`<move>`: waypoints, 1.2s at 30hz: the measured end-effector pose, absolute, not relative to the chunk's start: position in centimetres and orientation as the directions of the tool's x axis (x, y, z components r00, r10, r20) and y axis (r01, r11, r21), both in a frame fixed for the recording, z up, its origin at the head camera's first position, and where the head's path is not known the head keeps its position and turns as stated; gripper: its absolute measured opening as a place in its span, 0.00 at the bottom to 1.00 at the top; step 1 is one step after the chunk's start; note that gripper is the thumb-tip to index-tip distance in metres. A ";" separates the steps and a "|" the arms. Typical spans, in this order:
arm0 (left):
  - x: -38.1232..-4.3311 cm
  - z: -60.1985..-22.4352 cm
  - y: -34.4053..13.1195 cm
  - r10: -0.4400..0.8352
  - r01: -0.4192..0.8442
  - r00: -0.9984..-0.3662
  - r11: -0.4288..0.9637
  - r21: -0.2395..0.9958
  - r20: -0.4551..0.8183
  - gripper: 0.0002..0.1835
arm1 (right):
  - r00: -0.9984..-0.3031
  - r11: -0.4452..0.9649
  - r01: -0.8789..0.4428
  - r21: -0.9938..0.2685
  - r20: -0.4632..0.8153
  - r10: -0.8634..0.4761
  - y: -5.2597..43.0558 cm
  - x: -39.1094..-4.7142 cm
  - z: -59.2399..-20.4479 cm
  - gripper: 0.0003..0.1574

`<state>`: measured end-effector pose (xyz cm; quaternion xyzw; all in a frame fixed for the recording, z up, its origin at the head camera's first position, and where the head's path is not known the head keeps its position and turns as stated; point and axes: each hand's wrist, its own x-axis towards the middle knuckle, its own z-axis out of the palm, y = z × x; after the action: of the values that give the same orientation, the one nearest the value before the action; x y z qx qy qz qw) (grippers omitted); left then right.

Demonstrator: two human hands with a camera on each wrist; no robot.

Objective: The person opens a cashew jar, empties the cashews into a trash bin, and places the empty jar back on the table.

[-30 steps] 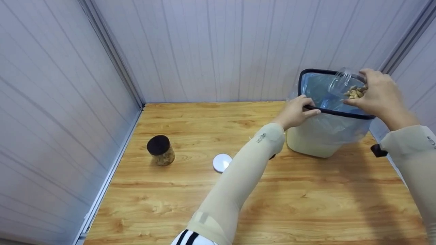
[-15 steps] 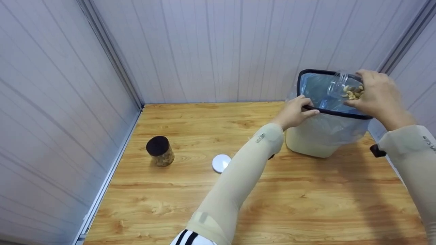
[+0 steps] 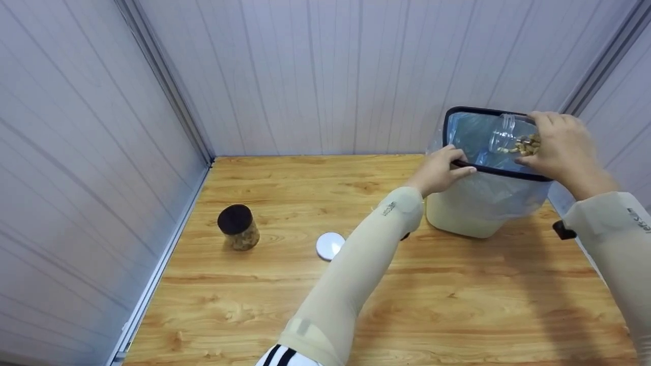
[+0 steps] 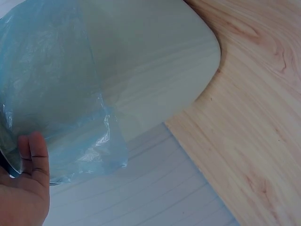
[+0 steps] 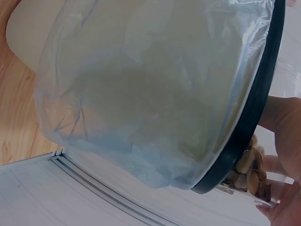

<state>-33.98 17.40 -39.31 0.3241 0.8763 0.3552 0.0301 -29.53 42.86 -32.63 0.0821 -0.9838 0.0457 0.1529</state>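
Note:
On the right in the head view, my left hand [image 3: 438, 172] grips the near black rim [image 3: 501, 171] of a cream bin [image 3: 457, 216] lined with a bluish clear plastic bag [image 3: 508, 193]. Its fingers curl over the rim, as the left wrist view also shows at the bag [image 4: 61, 108]. My right hand [image 3: 567, 150] holds a clear jar [image 3: 502, 133] on its side above the bin's opening, mouth pointing left. Mixed nuts [image 3: 528, 145] lie inside it, some strung out toward the mouth. In the right wrist view, nuts [image 5: 254, 169] show beside the black rim.
A clear jar with a black lid [image 3: 236, 223] and pale brownish contents stands on the left of the wooden table [image 3: 244, 305]. A round white lid [image 3: 329, 246] lies mid-table, partly behind my left forearm. White panel walls [image 3: 305, 76] enclose the back and sides.
My right hand and the jar have come down slightly and tilted further, and the nuts have slid toward the jar's mouth. My left hand keeps its grip on the rim.

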 end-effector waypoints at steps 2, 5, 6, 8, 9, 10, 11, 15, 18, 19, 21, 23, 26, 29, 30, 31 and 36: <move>-34.0 -39.3 17.4 0.595 0.555 -0.783 0.533 0.639 0.183 0.14 | -0.930 0.979 -0.194 -0.055 0.328 -0.166 42.9 -29.5 -32.7 0.63; -33.9 -39.3 17.4 0.604 0.561 -0.777 0.533 0.634 0.180 0.15 | -0.918 0.976 -0.214 -0.034 0.349 -0.189 43.0 -29.5 -32.7 0.62; -33.9 -39.2 17.4 0.605 0.561 -0.776 0.533 0.634 0.179 0.15 | -0.918 0.976 -0.214 -0.029 0.347 -0.191 43.0 -29.5 -32.7 0.62; -33.9 -39.2 17.5 0.605 0.558 -0.777 0.533 0.636 0.174 0.15 | -0.919 0.977 -0.212 -0.024 0.343 -0.192 43.0 -29.5 -32.6 0.62; -33.9 -39.2 17.5 0.605 0.557 -0.777 0.535 0.636 0.172 0.15 | -0.920 0.977 -0.212 -0.021 0.341 -0.192 43.0 -29.5 -32.5 0.62; -33.8 -39.2 17.5 0.605 0.555 -0.778 0.535 0.637 0.170 0.15 | -0.921 0.977 -0.212 -0.018 0.339 -0.194 43.0 -29.5 -32.4 0.62; -33.8 -39.1 17.6 0.604 0.554 -0.779 0.536 0.637 0.169 0.15 | -0.921 0.977 -0.212 -0.017 0.337 -0.194 42.9 -29.5 -32.3 0.62; -33.8 -39.0 17.7 0.605 0.555 -0.778 0.533 0.638 0.171 0.15 | -0.919 0.976 -0.216 0.002 0.337 -0.204 42.8 -29.5 -32.0 0.61; -33.8 -39.0 17.8 0.603 0.556 -0.778 0.532 0.638 0.176 0.15 | -0.912 0.974 -0.226 0.024 0.346 -0.220 42.8 -29.6 -31.9 0.60; -33.8 -39.0 17.8 0.602 0.556 -0.779 0.533 0.637 0.177 0.15 | -0.908 0.972 -0.231 0.034 0.350 -0.228 42.8 -29.6 -31.9 0.60; -33.8 -39.0 17.9 0.600 0.558 -0.780 0.537 0.633 0.178 0.15 | -0.901 0.969 -0.241 0.052 0.359 -0.243 42.8 -29.6 -32.0 0.60; -33.7 -39.0 17.9 0.601 0.558 -0.779 0.537 0.632 0.177 0.15 | -0.897 0.967 -0.247 0.068 0.362 -0.255 42.9 -29.7 -32.0 0.59; -33.7 -38.9 17.9 0.603 0.559 -0.778 0.534 0.634 0.177 0.15 | -0.897 0.965 -0.248 0.087 0.355 -0.263 43.0 -29.7 -31.9 0.59; -33.6 -39.0 17.9 0.603 0.558 -0.777 0.529 0.640 0.179 0.14 | -0.897 0.964 -0.249 0.099 0.351 -0.268 43.0 -29.6 -31.9 0.59; -33.6 -39.0 17.9 0.603 0.556 -0.778 0.526 0.644 0.179 0.14 | -0.896 0.963 -0.249 0.105 0.353 -0.270 43.0 -29.6 -31.9 0.59; -33.6 -39.0 17.9 0.602 0.555 -0.778 0.525 0.646 0.179 0.14 | -0.895 0.962 -0.249 0.109 0.353 -0.271 43.0 -29.6 -31.8 0.59; -33.7 -39.0 17.9 0.599 0.544 -0.782 0.521 0.658 0.173 0.13 | -0.887 0.959 -0.250 0.132 0.367 -0.281 43.1 -29.5 -31.8 0.59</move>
<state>-33.68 17.95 -39.00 0.3279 0.8713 0.3632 0.0377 -29.52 43.07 -31.76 0.1369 -0.9704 -0.0403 0.1949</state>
